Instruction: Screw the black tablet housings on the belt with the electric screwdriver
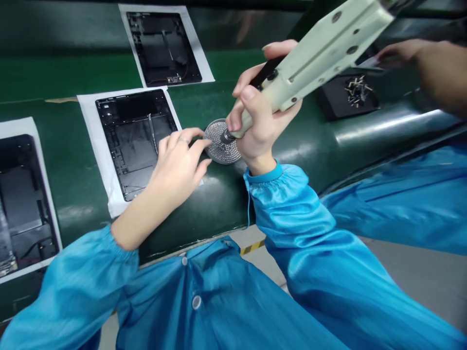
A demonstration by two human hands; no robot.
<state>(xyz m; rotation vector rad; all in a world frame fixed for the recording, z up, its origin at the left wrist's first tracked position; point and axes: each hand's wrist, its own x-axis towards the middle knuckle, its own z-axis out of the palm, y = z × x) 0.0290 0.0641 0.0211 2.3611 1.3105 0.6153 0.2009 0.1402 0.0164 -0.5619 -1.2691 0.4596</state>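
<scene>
Screwdriver [314, 53] tip-down on perforated disc [222, 141], slanting upper-right.

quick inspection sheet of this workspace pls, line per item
surface: green conveyor belt, glossy, carrying parts
job's things: electric screwdriver with its tip down on a round perforated screw dish; open black tablet shell on a white sheet
clutter: two more shells on sheets, one behind and one at the left edge; black tray of screws
grippers: right hand gripping the screwdriver; left hand resting on the shell, fingertips at the dish rim
cables: nothing seen
surroundings: another person's hand at upper right; yellow-black floor tape
</scene>
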